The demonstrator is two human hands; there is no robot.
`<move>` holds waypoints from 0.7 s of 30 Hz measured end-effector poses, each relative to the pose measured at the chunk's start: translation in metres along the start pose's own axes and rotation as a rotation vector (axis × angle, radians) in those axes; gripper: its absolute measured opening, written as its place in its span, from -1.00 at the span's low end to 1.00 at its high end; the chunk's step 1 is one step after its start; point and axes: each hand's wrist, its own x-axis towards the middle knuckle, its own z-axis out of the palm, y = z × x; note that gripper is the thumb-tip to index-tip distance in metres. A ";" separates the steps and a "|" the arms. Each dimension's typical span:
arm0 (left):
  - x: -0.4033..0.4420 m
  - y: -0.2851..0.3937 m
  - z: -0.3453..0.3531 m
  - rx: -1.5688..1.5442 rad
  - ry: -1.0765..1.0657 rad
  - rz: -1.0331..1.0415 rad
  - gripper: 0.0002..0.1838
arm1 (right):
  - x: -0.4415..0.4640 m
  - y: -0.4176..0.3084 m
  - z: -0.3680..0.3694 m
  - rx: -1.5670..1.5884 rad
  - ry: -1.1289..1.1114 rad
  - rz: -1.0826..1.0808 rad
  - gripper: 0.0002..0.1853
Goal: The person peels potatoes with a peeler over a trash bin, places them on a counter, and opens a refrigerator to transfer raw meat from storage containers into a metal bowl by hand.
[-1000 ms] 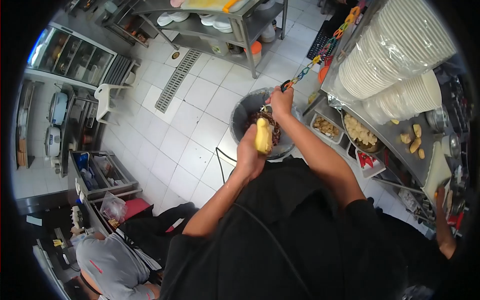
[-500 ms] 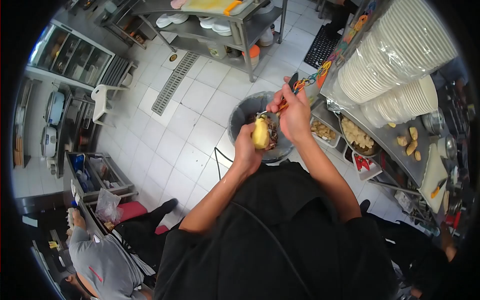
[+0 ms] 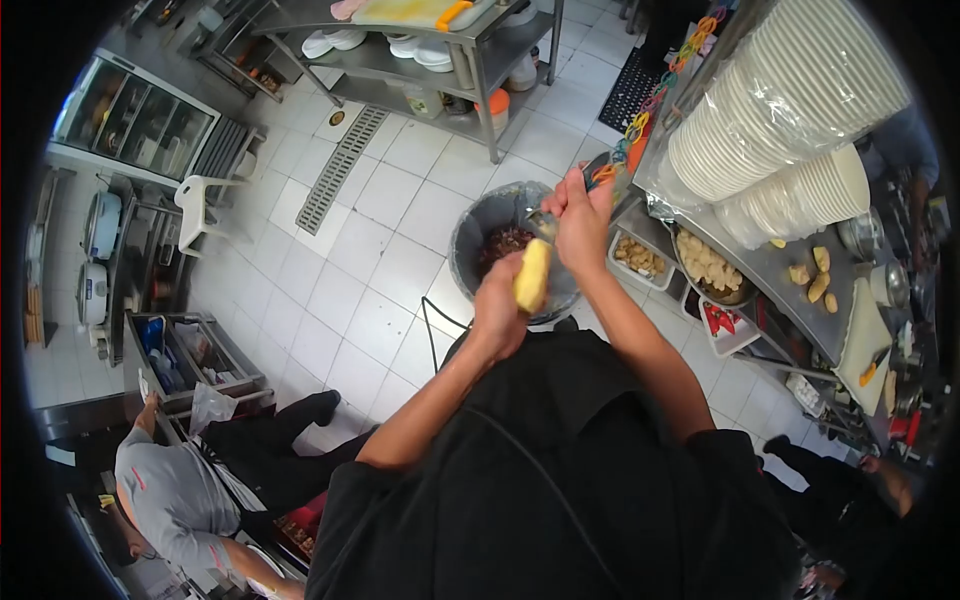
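A peeled yellow potato (image 3: 533, 275) is gripped in my left hand (image 3: 503, 305), its long side toward my right hand. Closed around the dark handle of a peeler (image 3: 543, 220) is my right hand (image 3: 582, 222). The peeler's metal head sits just above the potato, apart from it, and looks slightly blurred. Both hands are over a grey lined bin (image 3: 472, 235) with dark reddish-brown scraps at its bottom.
At right, a metal counter (image 3: 790, 290) bears stacked white bowls (image 3: 750, 130) in plastic. Beside it are a tray of brown pieces (image 3: 640, 258), a bowl of peeled pieces (image 3: 707, 262) and red peppers (image 3: 720, 320). A co-worker (image 3: 185, 480) bends at lower left.
The peeler has come away from the potato, my right hand shifting slightly up. The potato has turned and dropped slightly with my left hand. The co-worker at left has bent and moved an arm.
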 end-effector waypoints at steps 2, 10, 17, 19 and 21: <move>-0.011 0.008 0.007 -0.026 -0.058 0.006 -0.62 | 0.013 0.029 -0.031 -0.155 0.093 -0.008 -0.88; -0.009 0.023 -0.006 -0.103 -0.024 0.097 -0.61 | 0.047 0.050 -0.056 -1.128 -0.156 -0.168 -0.78; -0.005 0.023 -0.011 -0.066 0.031 0.246 -0.70 | 0.065 0.063 -0.054 -0.706 -0.286 -0.177 -0.67; 0.004 0.016 -0.019 -0.035 0.085 0.266 -0.71 | 0.067 0.063 -0.047 -0.566 -0.273 -0.173 -0.73; 0.000 0.013 -0.011 -0.009 0.152 0.242 -0.68 | 0.071 0.067 -0.053 -0.498 -0.256 -0.111 -0.70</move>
